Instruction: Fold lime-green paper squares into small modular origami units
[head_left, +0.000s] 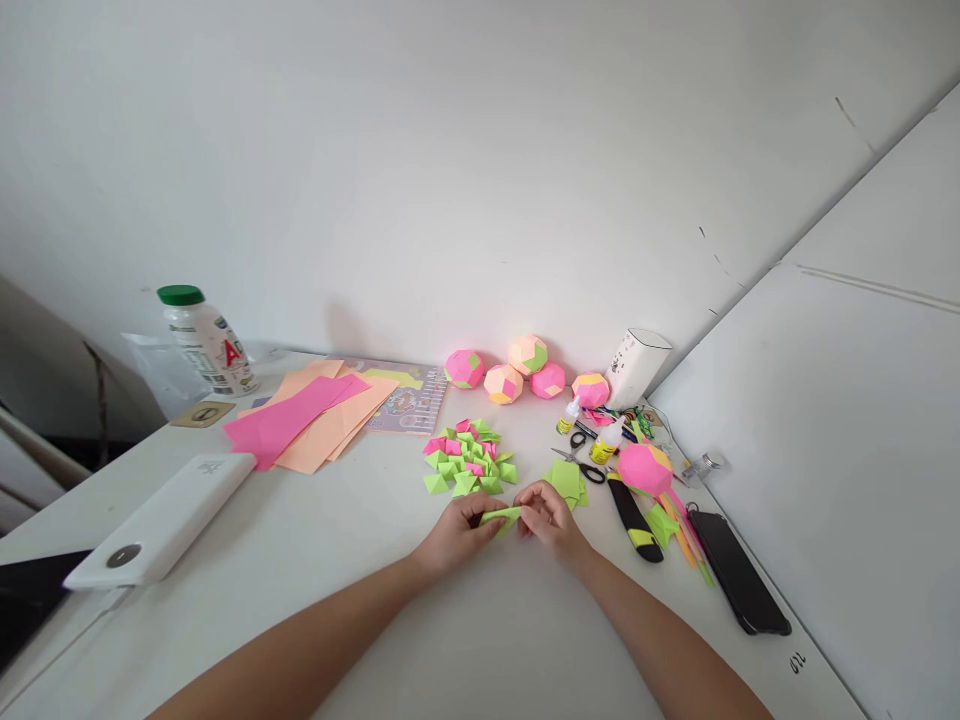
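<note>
A small folded piece of green paper [501, 516] is held between my two hands, low over the white table. My left hand [459, 532] pinches its left end, thumb along the near side. At its right end, the fingers of my right hand [552, 518] close on the paper; the fingertips partly hide it. Just beyond the hands lies a heap of folded green and pink paper pieces [469, 460]. Flat green paper squares [567, 482] lie in a stack behind my right hand.
Several paper balls [502, 383] stand by the wall. Scissors [588, 470], glue bottles [604, 442], a box cutter [634, 518], another paper ball [645, 468] and a black phone [739, 570] lie at right. At left are pink paper sheets [289, 415], a white power bank [169, 515] and a bottle [210, 345].
</note>
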